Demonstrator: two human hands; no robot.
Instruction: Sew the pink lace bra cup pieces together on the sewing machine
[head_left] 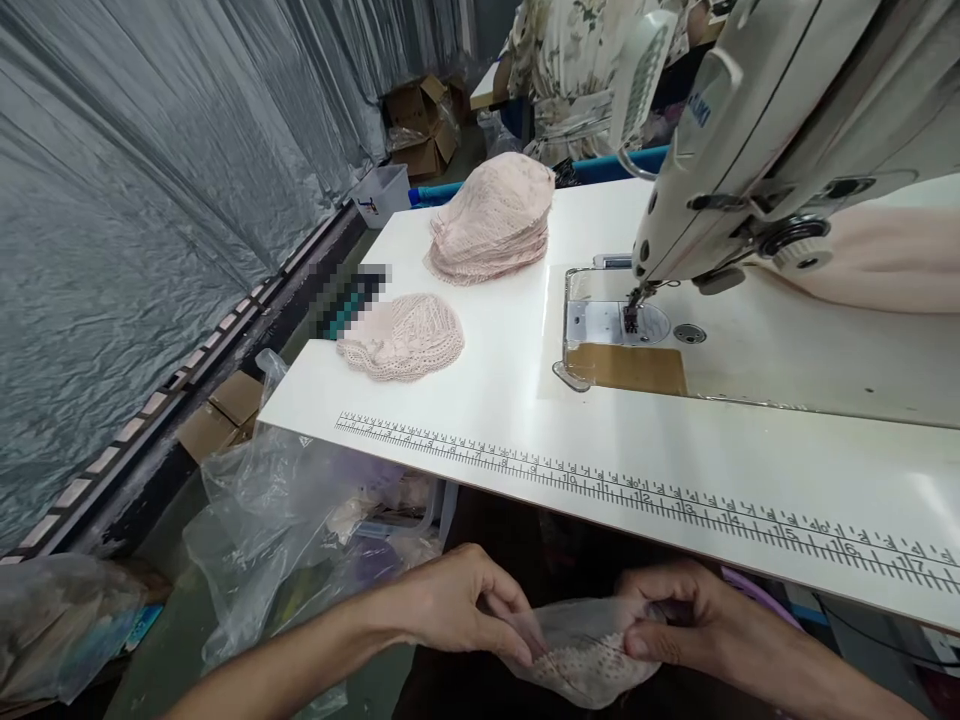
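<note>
Below the table's front edge, a sheer pale piece of lace fabric (pixel 585 665) is stretched between my two hands. My left hand (pixel 476 608) pinches its left edge between thumb and fingers. At its right side my right hand (pixel 684 615) grips it, the thumb lying on top. On the white table (pixel 480 400), a stack of pale pink lace pieces (pixel 491 220) stands at the back, and a smaller lace piece (pixel 405 338) lies flat nearer the left edge.
A sewing machine (pixel 720 150) stands on the right of the table, pale pink cloth (pixel 885 255) behind it. A printed ruler (pixel 570 478) runs along the front edge. Clear plastic bags (pixel 277 510) hang at the left. Cardboard boxes (pixel 424 125) and a person in floral clothing (pixel 574 60) are farther back.
</note>
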